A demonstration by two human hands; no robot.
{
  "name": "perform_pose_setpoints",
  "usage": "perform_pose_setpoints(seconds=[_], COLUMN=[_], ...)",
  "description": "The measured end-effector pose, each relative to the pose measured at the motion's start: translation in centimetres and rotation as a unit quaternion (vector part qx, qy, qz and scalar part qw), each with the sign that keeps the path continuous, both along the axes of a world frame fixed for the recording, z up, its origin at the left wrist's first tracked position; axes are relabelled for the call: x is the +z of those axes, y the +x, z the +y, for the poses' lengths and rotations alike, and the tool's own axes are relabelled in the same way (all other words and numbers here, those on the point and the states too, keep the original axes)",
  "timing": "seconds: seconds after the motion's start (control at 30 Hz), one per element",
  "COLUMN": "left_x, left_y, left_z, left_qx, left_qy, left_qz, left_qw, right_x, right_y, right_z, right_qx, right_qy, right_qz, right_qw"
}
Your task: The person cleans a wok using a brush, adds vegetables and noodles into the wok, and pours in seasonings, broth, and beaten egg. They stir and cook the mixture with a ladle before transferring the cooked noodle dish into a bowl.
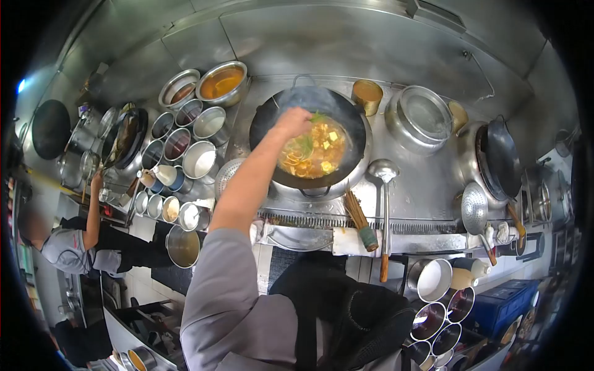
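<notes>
My left hand [294,122] is over the upper left part of a large black wok [263,133], its fingers closed together. Green shreds [317,117] show right beside the fingertips, and more green shreds lie on the food below. In the wok is an orange-red stew [312,151] with yellow-white chunks, and steam rises at its back. Of my right hand nothing shows. Right of the wok a ladle [385,204] lies on the steel counter, next to a bamboo brush [359,222] with a green-bound end.
Metal pots of sauces and seasonings [210,123] stand left of the wok. Beyond them a person [74,247] works at another wok. To the right are a lidded steel pot [424,117], a perforated skimmer [475,210], another wok [502,157] and a blue crate [502,306].
</notes>
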State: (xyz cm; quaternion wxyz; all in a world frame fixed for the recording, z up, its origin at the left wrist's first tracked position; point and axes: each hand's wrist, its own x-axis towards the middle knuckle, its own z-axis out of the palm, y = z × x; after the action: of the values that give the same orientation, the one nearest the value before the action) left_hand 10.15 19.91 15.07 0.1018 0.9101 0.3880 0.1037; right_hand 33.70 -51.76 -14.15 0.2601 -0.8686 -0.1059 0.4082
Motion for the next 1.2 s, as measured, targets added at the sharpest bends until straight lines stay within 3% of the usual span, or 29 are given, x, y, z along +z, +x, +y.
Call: perform_pose_setpoints(seconds=[0.1, 0.17, 0.3, 0.4, 0.43, 0.47, 0.5, 0.57, 0.63, 0.67, 0.7, 0.73, 0.77, 0.8, 0.83, 0.9, 0.97, 1.03, 1.07, 1.1, 1.17, 1.2], left_x=[-2.6, -3.8, -5.5, -3.3, -3.6, -5.2, -6.7, -12.5, -18.0, -19.7, -21.5, -21.7, -22.2, -24.1, -24.7, -24.2, -22.5, -20.8, -17.9, -16.1, -14.3, -14.3], left_y=[0.8, 0.9, -1.5, -6.4, -9.1, -12.1, -15.6, -22.2, -27.0, -28.0, -28.9, -28.9, -29.1, -30.1, -30.1, -29.3, -27.9, -26.0, -23.9, -21.9, -17.9, -15.9], left_z=[0.9, 1.5, 2.8, -2.3, -4.6, -6.6, -10.3, -17.2, -23.9, -26.3, -26.9, -27.5, -27.8, -26.3, -26.2, -26.1, -26.4, -26.8, -27.2, -27.4, -27.5, -27.5], left_qx=[-0.027, 0.025, -0.024, 0.061, 0.075, 0.071, 0.089, 0.196, 0.271, 0.315, 0.315, 0.362, 0.391, 0.366, 0.368, 0.336, 0.328, 0.293, 0.278, 0.276, 0.286, 0.282], left_qy=[-0.031, -0.049, -0.067, -0.044, -0.027, 0.034, -0.005, -0.025, -0.013, 0.061, 0.059, -0.142, -0.335, -0.410, -0.411, -0.370, -0.359, -0.437, -0.464, -0.464, -0.564, -0.564], left_qz=[0.036, -0.015, -0.059, -0.211, -0.239, -0.230, -0.243, -0.165, -0.184, -0.053, -0.050, -0.152, -0.248, -0.127, -0.129, -0.274, -0.343, -0.559, -0.594, -0.592, -0.625, -0.625], left_qw=[0.999, 0.998, 0.996, 0.975, 0.968, 0.970, 0.966, 0.966, 0.945, 0.946, 0.946, 0.909, 0.821, 0.826, 0.824, 0.821, 0.804, 0.640, 0.595, 0.598, 0.458, 0.461], right_x=[1.1, 1.5, 2.0, 14.7, 14.3, 14.3, 14.3, 14.9, 15.2, 14.9, 14.6, 14.6, 14.5, 14.4, 13.8, 14.9, 17.8, 19.0, 19.3, 19.5, 19.3, 19.0], right_y=[-0.4, -0.5, -0.1, -2.3, -1.9, -1.6, -1.5, -1.5, -1.7, -1.5, -1.0, -0.2, 0.6, 1.4, 2.4, 4.0, 4.6, 4.8, 4.8, 4.8, 4.8, 4.5], right_z=[-0.5, -1.1, -2.7, 4.1, 3.4, 3.1, 2.8, 2.6, 3.2, 3.3, 3.7, 4.4, 5.3, 6.2, 7.1, 9.6, 11.9, 12.2, 11.8, 11.3, 10.4, 9.3], right_qx=[0.014, 0.028, 0.049, 0.002, 0.016, 0.029, 0.057, 0.075, 0.159, 0.176, 0.176, 0.224, 0.272, 0.274, 0.300, 0.328, 0.258, 0.236, 0.228, 0.220, 0.207, 0.225], right_qy=[-0.001, 0.001, 0.006, 0.000, -0.001, -0.003, -0.002, -0.001, -0.019, -0.018, -0.020, 0.000, 0.021, 0.019, 0.048, 0.080, 0.033, 0.056, 0.065, 0.074, 0.086, 0.079], right_qz=[-0.024, -0.039, -0.084, -0.135, -0.160, -0.187, -0.240, -0.229, -0.227, -0.222, -0.219, -0.187, -0.154, -0.155, -0.187, -0.222, -0.166, -0.175, -0.192, -0.210, -0.229, -0.241], right_qw=[1.000, 0.999, 0.995, 0.991, 0.987, 0.982, 0.969, 0.971, 0.961, 0.959, 0.960, 0.957, 0.950, 0.949, 0.934, 0.915, 0.951, 0.954, 0.952, 0.950, 0.947, 0.941])
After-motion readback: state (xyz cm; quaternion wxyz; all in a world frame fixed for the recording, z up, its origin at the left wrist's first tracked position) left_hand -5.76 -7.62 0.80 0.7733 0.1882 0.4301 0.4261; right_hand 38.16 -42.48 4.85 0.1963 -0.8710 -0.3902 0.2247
